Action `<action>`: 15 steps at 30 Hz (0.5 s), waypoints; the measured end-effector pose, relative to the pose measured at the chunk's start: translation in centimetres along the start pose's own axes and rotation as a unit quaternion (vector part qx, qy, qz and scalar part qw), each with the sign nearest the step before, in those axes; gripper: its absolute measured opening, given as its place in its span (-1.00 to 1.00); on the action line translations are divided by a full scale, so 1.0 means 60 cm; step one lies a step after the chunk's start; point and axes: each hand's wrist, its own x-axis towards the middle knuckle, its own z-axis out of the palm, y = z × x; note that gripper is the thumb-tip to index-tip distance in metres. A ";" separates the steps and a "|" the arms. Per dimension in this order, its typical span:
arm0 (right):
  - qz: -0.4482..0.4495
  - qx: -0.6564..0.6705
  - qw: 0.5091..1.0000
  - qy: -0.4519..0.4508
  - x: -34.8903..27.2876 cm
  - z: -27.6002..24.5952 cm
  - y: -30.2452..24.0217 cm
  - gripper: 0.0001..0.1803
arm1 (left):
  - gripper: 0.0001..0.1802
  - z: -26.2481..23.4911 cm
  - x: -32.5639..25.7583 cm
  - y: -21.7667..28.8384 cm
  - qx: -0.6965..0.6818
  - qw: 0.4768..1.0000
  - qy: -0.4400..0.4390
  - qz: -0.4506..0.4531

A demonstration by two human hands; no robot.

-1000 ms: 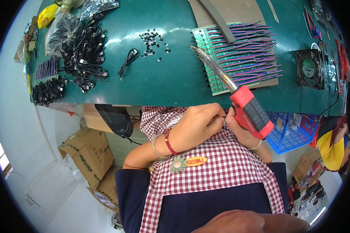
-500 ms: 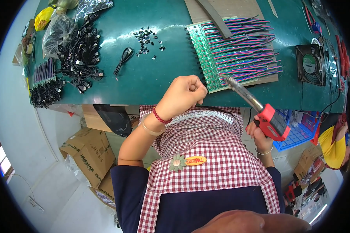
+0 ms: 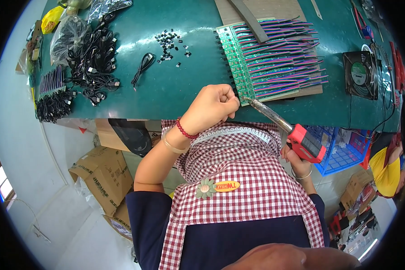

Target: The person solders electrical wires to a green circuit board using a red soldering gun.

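Observation:
My right hand point(image 3: 297, 161) is wrapped round the red handle of a soldering gun point(image 3: 307, 143). Its metal barrel points up and left, and the tip is at the near end of a green circuit board panel point(image 3: 237, 58). Rows of blue, red and black wires point(image 3: 283, 56) run rightward from the panel, and small black parts stick out along its left edge. My left hand point(image 3: 217, 104) is closed beside the panel's near left corner, fingertips pinched; whatever they hold is hidden.
A grey bar point(image 3: 252, 22) lies across the panel and the brown board point(image 3: 279, 9) under it. Small black connectors point(image 3: 167, 45), a coiled cable point(image 3: 143, 68) and a heap of black cables point(image 3: 92, 63) lie leftward on the green table point(image 3: 184, 94). A fan point(image 3: 360, 74) stands at right.
The soldering gun in my right hand has moved left and slightly down, bringing its tip to the panel's near corner. My left hand stays almost in place.

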 end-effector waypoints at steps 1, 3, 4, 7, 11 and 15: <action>-0.004 -0.006 1.000 0.001 0.000 0.000 -0.001 -0.78 | -0.86 0.000 -0.001 0.001 -0.001 1.000 0.001 0.000; -0.012 -0.033 0.999 -0.003 0.002 -0.003 -0.003 -0.81 | -0.86 0.000 -0.002 0.001 -0.002 1.000 0.001 0.000; -0.020 -0.059 0.998 -0.004 0.003 -0.004 -0.003 -0.84 | -0.86 0.000 -0.001 0.000 -0.003 1.000 -0.001 -0.001; -0.017 -0.059 0.998 0.010 0.002 -0.004 0.000 -0.86 | -0.87 -0.001 -0.001 0.000 -0.003 1.000 -0.005 0.002; -0.020 -0.041 0.999 0.009 0.001 0.000 -0.004 -0.84 | -0.88 -0.001 0.000 -0.001 -0.001 1.000 -0.005 0.007; -0.012 -0.043 0.999 0.020 -0.003 -0.004 0.002 -0.82 | -0.88 -0.001 -0.001 0.005 -0.001 1.000 -0.004 0.002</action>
